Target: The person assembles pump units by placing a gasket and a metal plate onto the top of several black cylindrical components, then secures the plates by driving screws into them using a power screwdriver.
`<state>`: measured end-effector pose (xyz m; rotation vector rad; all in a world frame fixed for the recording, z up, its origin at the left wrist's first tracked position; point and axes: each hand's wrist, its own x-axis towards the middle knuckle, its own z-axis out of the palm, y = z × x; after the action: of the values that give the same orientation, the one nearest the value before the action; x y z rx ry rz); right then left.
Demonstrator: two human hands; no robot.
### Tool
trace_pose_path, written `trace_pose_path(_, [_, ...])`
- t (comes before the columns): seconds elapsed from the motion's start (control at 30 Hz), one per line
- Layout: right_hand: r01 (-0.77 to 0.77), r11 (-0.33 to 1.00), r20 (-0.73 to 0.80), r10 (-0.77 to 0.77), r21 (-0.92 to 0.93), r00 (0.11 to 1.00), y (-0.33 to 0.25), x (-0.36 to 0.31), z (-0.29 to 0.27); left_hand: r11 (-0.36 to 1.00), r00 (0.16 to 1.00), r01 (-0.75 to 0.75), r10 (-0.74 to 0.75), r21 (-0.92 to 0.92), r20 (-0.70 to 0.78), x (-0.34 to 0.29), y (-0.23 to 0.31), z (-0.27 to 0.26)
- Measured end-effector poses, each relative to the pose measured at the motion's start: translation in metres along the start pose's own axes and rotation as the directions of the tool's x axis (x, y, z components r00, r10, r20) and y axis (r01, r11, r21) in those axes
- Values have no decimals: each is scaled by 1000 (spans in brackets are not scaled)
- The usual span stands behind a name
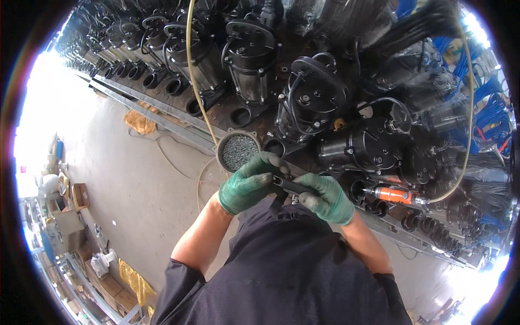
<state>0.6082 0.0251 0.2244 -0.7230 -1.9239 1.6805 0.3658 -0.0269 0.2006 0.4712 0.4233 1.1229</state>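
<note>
Left hand (247,187): green-gloved, it's gripping one end of the black bar (294,186).
Right hand (329,199): it's gripping the other end.
Black bar: it's hanging between both hands, before the dark shirt (298,265).
Bowl (219,153): it's holding screws (240,151), sitting just past the left hand.
Orange tool (394,195): it's showing at right, near the black pumps (355,145).

I see green gloves on the left hand (246,184) and right hand (327,197), both smudged dark grey over the fingers, with a black part (293,186) between them. Close in at ten o'clock I get silvery-grey screws (239,153) in a grey bowl (219,154). The pump (252,81) at twelve is black with a silvery barrel; the hose (189,49) at eleven, pale yellow. Toward half past three the tool (394,195) shows bright orange. My floor (130,184) at nine reads pale grey, the shirt (295,265) at six plain black.
</note>
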Motion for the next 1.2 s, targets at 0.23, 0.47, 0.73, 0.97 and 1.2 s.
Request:
trace_pose_path(0.23, [-60,998,186,64,-31,981,-7,52,18,999,994,40,-43,26,102,-49,16,-42])
trace_pose_path(0.47, [8,820,213,139,-572,967,68,156,72,955,956,-293,292,-38,-36,-129,5,-103])
trace_pose_path(0.73, [-310,422,115,728,-852,676,104,253,153,914,894,-388,340,-121,-292,-149,-2,-126])
trace_pose_path(0.97, [-782,612,143,769,117,623,166,219,131,908,890,-386,320,-164,-324,-139,18,-130])
trace_pose_path(1.2, [-123,656,133,326,-745,936,137,193,102,906,902,-378,315,-189,-296,-132,27,-137])
